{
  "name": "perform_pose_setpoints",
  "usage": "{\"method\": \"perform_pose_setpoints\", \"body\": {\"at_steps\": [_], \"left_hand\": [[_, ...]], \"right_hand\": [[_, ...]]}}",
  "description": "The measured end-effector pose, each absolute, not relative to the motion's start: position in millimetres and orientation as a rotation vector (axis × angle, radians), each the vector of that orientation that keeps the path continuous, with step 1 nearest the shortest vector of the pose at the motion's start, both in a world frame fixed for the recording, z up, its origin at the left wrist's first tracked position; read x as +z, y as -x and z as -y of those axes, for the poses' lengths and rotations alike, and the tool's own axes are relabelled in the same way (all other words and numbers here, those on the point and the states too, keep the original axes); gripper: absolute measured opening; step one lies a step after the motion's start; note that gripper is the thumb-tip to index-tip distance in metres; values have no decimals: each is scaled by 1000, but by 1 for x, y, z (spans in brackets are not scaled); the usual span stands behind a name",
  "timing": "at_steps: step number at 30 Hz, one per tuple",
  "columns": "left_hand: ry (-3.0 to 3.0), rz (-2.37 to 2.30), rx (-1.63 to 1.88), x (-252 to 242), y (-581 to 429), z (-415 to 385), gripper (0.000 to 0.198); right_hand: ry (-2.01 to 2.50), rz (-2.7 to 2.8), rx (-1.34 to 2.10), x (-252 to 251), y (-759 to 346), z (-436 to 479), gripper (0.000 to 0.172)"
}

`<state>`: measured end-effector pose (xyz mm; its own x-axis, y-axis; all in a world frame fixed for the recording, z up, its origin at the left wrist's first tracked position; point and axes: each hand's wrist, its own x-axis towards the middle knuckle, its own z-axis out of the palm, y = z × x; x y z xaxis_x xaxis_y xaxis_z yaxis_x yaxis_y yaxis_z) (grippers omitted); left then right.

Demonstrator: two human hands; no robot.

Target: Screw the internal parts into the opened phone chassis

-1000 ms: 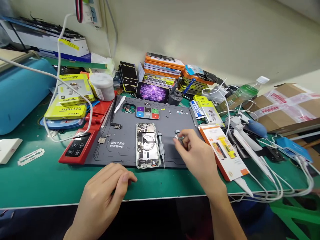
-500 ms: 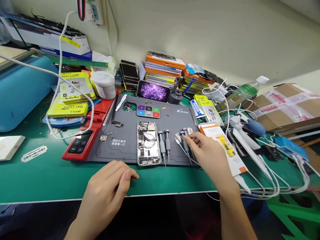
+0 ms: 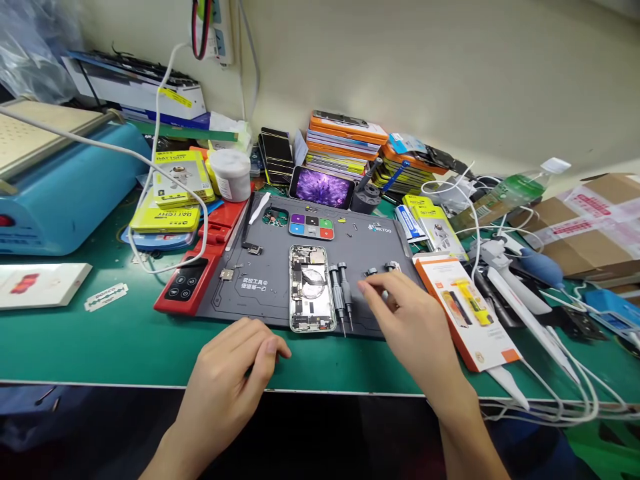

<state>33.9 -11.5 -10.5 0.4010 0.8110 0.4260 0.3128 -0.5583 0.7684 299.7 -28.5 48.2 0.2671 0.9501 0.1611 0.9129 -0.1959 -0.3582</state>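
Opened phone (image 3: 311,293): lay on the grey mat (image 3: 270,270), long axis running away from the person.
Screwdriver pair (image 3: 346,293): just right of the phone, tips toward the person.
Left hand (image 3: 235,373): loosely curled near the table (image 3: 140,357) edge; palm hidden, whether closed could not be told.
Right hand (image 3: 415,327): thumb and forefinger near each other; any grip could not be told.
Hidden: whatever lay below two grey caps (image 3: 390,266), behind that hand.

Inside a phone-repair workshop, a handset (image 3: 311,303) lies opened to its circuitry beside slim screwdrivers (image 3: 347,291) on a gray work mat (image 3: 373,252), while boxed batteries (image 3: 183,179) and stacked orange-edged cases (image 3: 345,139) crowd the green bench (image 3: 125,350).
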Motion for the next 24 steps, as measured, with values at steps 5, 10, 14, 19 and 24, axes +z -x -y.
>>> {"method": "perform_pose_setpoints", "body": {"at_steps": [5,10,14,19,24], "left_hand": [[-2076,-958,1090,-11,-34,11,35],[-2086,-960,1095,-11,-34,11,36],[-2085,-955,1094,-11,-33,11,36],[-2086,-940,1100,-11,-33,12,35],[-2074,-946,1082,-10,-33,12,37]], "right_hand": [[2210,1769,297,52,-278,14,22],[2347,1762,321,60,-274,1,24],[2384,1767,367,62,-272,-3,19],[2305,1696,504,64,-277,-1,22],[2060,1558,545,68,-284,6,23]]}}
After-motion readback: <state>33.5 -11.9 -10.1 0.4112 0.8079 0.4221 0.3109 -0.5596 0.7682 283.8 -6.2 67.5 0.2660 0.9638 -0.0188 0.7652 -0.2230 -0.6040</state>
